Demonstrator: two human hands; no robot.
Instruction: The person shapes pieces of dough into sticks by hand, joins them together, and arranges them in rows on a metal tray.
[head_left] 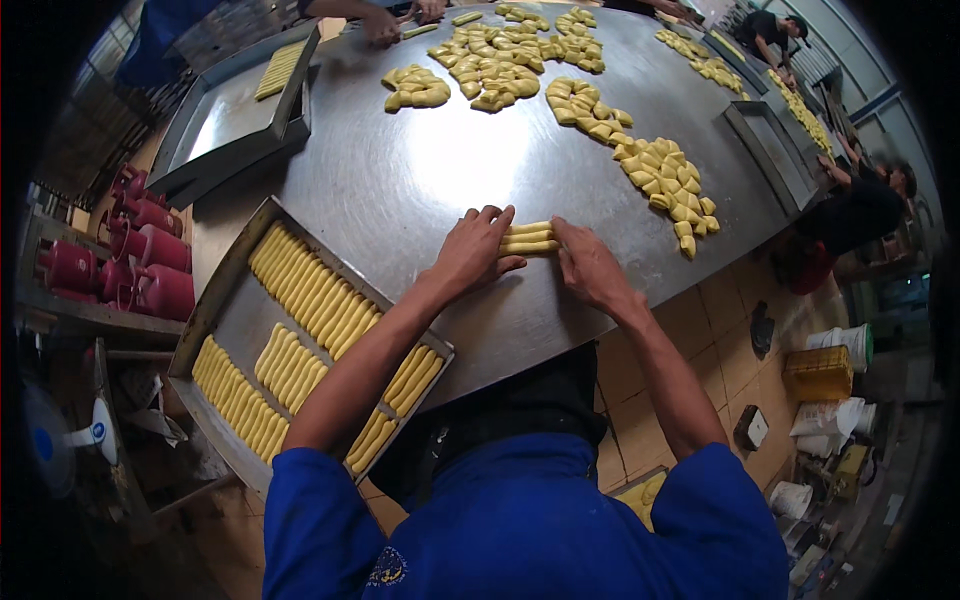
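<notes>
Three or so pale yellow dough sticks (529, 238) lie side by side at the table's near edge, between my two hands. My left hand (474, 248) is closed over their left ends, its thumb on the near side. At the right ends my right hand (592, 266) grips them, fingers bent down. Part of each stick is hidden under my fingers. To the left, a metal tray (278, 207) carries rows of similar dough sticks (312, 292); my left forearm passes over its right part.
Cut dough pieces (664, 182) lie in heaps across the steel table (370, 190). Another tray (222, 120) with dough sticks stands at the far left. A co-worker's hands (385, 25) work at the far edge. Pink gas cylinders (160, 262) stand left; buckets (850, 345) sit right.
</notes>
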